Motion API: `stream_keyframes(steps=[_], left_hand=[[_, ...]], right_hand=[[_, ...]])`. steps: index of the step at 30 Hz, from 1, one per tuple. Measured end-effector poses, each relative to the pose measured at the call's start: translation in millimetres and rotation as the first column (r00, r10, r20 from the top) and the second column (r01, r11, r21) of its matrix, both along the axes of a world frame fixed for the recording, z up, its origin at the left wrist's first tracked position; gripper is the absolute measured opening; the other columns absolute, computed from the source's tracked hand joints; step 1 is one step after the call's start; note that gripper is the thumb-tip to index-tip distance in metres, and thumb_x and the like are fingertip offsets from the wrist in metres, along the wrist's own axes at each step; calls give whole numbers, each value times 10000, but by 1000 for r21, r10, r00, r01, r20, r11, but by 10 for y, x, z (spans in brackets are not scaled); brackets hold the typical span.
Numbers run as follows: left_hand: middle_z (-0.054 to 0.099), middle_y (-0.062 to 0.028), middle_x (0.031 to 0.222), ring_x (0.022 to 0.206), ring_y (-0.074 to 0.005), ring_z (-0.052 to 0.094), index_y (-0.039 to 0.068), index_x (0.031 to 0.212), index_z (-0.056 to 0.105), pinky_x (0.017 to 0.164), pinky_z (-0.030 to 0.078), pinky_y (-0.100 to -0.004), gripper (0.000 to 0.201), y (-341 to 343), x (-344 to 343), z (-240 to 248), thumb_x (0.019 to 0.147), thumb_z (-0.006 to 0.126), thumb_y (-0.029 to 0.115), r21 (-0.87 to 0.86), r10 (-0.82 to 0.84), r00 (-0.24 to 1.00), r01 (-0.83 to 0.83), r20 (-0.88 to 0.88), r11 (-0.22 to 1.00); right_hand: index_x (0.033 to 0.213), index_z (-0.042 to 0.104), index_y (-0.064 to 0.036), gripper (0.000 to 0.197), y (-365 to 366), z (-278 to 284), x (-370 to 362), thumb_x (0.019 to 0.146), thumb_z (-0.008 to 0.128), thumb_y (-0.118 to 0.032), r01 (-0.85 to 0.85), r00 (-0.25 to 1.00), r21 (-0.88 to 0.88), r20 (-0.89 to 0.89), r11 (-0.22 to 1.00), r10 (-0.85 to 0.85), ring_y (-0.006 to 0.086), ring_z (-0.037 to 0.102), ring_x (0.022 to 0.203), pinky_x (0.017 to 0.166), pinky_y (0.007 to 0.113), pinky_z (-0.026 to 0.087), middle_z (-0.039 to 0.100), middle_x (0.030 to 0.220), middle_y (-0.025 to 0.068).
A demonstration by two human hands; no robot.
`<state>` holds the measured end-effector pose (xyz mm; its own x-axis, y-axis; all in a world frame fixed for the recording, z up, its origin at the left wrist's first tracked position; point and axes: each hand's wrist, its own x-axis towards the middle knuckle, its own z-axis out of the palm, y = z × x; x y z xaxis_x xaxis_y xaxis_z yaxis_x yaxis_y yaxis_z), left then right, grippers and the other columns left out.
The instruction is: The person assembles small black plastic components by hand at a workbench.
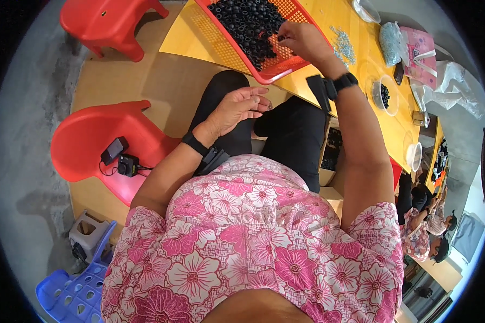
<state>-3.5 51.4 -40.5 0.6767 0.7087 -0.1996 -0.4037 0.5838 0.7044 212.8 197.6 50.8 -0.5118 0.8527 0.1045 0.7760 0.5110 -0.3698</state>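
Observation:
Over the right side of a red plastic basket [285, 72], my right hand [305, 43] is closed in a pinch on a small black ring-like part [281, 38]. The basket holds a heap of similar black ring-shaped parts [248, 27]. My left hand [240, 109] hovers above my lap, below the basket's near edge. Its fingers are loosely bent and apart, and I see nothing held in them. Dark bands with black clip-like pieces sit on both wrists.
The basket stands on a yellow table [361, 40], overhanging its edge. Small clear pieces [343, 46] lie beside it. A clear bowl of black parts [385, 95] stands farther right. Left are a red chair [86, 134] with black devices and a red stool [105, 24]. People sit far right.

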Motion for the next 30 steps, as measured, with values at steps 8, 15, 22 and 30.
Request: stream_keyframes(steps=[8,15,22,30], left_hand=[[611,-64,1032,888,-110,590,15,1276,474,803,493,-245,391,-177,66,571,947,526,219,111,88,995,-83,-40,990],[628,-32,944,786,-80,578,12,1175,566,730,501,-223,315,-381,284,575,910,596,181,71,84,996,-86,23,994],[621,-34,917,809,-99,597,7,1147,560,749,520,-255,273,-484,305,615,911,587,141,67,65,997,-62,-40,996],[614,-55,962,841,-124,601,-4,1139,566,807,525,-291,237,-453,319,642,914,539,66,32,112,991,-114,70,993]], right_hand=[[989,604,-38,184,-1402,402,-66,817,664,-10,-23,668,-381,-694,924,-269,33,554,750,664,177,454,606,787,-27],[971,614,-56,177,-2011,87,-67,807,678,-43,107,652,-297,-699,949,-292,43,570,638,597,199,478,627,734,0],[990,647,-74,195,-2260,-60,-69,799,684,-59,124,633,-240,-728,963,-263,56,575,650,613,196,476,610,722,-7],[1006,631,-4,150,-2333,-84,-21,882,586,-77,-42,136,-643,-762,764,-634,57,540,641,579,192,447,615,795,26]])
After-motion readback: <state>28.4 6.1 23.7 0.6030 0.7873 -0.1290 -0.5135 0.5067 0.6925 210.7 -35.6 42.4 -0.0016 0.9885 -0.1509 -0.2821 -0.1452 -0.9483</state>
